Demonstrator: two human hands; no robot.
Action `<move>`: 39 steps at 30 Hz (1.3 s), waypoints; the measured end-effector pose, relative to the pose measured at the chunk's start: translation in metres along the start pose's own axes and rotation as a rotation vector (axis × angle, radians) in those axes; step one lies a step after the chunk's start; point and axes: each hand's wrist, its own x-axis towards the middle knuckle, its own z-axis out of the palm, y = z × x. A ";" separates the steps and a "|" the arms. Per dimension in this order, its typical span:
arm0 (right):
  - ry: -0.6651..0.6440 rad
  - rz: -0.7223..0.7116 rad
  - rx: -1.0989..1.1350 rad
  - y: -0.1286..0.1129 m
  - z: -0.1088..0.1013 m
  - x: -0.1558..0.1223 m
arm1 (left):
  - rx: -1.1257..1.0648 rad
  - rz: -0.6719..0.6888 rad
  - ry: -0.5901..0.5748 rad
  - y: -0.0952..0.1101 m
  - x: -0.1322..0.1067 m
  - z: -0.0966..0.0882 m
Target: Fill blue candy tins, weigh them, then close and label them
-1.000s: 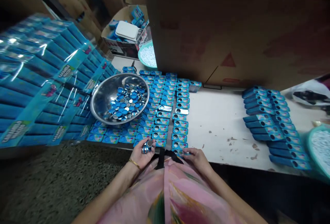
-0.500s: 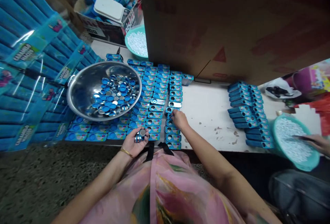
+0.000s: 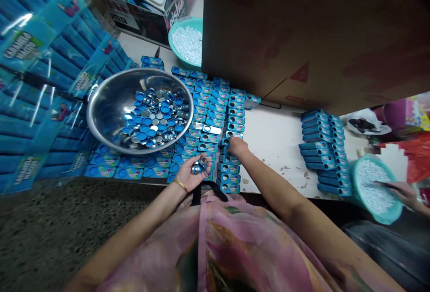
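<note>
My left hand [image 3: 193, 173], palm up near the table's front edge, cups several small round metal caps [image 3: 199, 166], silver and blue. My right hand [image 3: 238, 147] reaches to a column of small blue boxes [image 3: 230, 167] with round holes in their tops. Its fingers are pinched together against one box, and whatever lies between them is hidden. To the left, a steel bowl [image 3: 110, 126] holds many more round caps [image 3: 151, 122], some blue side up, some silver. Further rows of blue boxes [image 3: 201, 96] lie between the bowl and my right hand.
Wrapped stacks of blue boxes [image 3: 50, 77] rise at far left. A large cardboard box [image 3: 268, 27] stands at the back. More blue boxes [image 3: 316, 137] stand to the right, beside a green basin [image 3: 356, 184] of white pieces where another person's hand [image 3: 405, 193] holds a dark tool.
My left hand has shifted right with its caps, closer to the column of boxes. My right hand stays at that column, fingers still pinched. The view has shifted slightly.
</note>
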 end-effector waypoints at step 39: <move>0.013 -0.047 -0.034 -0.015 -0.026 0.032 | 0.251 -0.010 0.047 0.011 0.027 0.007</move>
